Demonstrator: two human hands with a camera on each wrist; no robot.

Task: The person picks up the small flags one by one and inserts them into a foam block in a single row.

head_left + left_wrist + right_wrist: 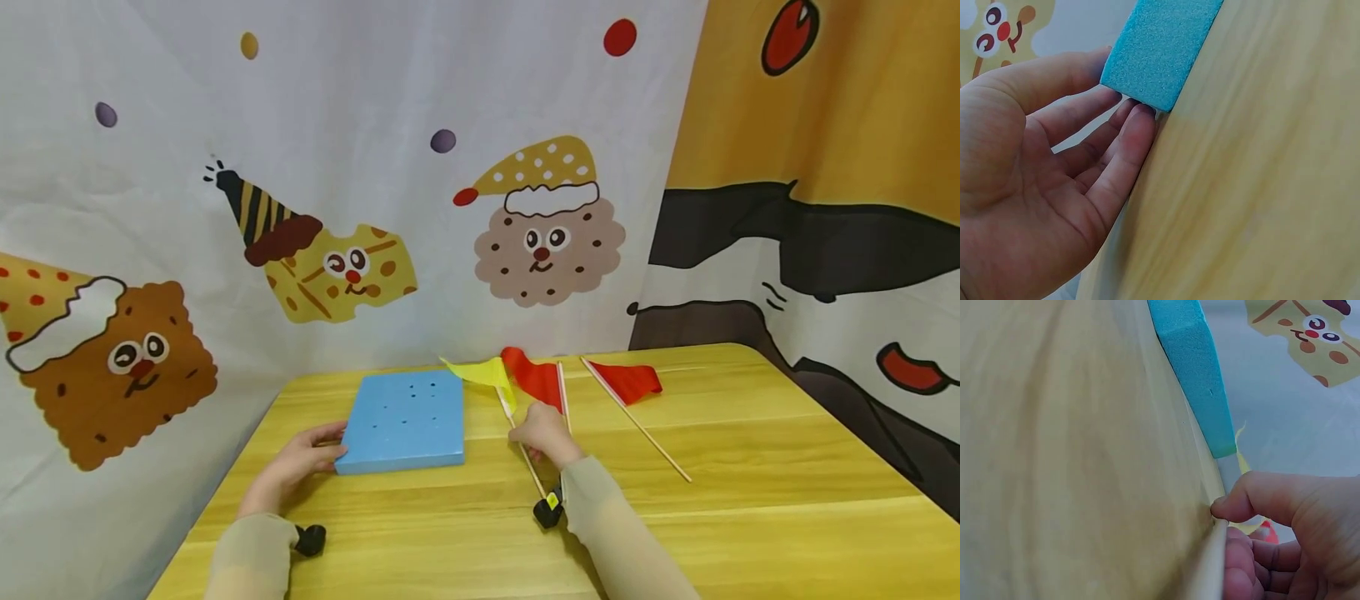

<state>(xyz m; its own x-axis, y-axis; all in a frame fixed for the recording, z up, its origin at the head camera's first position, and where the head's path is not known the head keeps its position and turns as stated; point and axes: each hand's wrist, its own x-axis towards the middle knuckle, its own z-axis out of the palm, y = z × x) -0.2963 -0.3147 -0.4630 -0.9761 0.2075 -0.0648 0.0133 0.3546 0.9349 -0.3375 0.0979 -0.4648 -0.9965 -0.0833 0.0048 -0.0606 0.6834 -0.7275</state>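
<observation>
A blue foam block (408, 437) with several small holes in its top lies flat on the table. My left hand (303, 454) touches its left edge with the fingertips, fingers nearly straight; the left wrist view shows them against the block's side (1154, 56). My right hand (546, 432) pinches the wooden stick of a yellow pennant flag (483, 372), to the right of the block. In the right wrist view the thumb and curled fingers (1241, 565) are at that stick (1210, 562).
Right of the yellow flag lies a red flag (534, 379), its stick partly behind my right hand. Another red flag (630, 382) lies farther right. The wooden table (420, 542) ends at a curtain (360, 100) printed with cartoon biscuits and cheese.
</observation>
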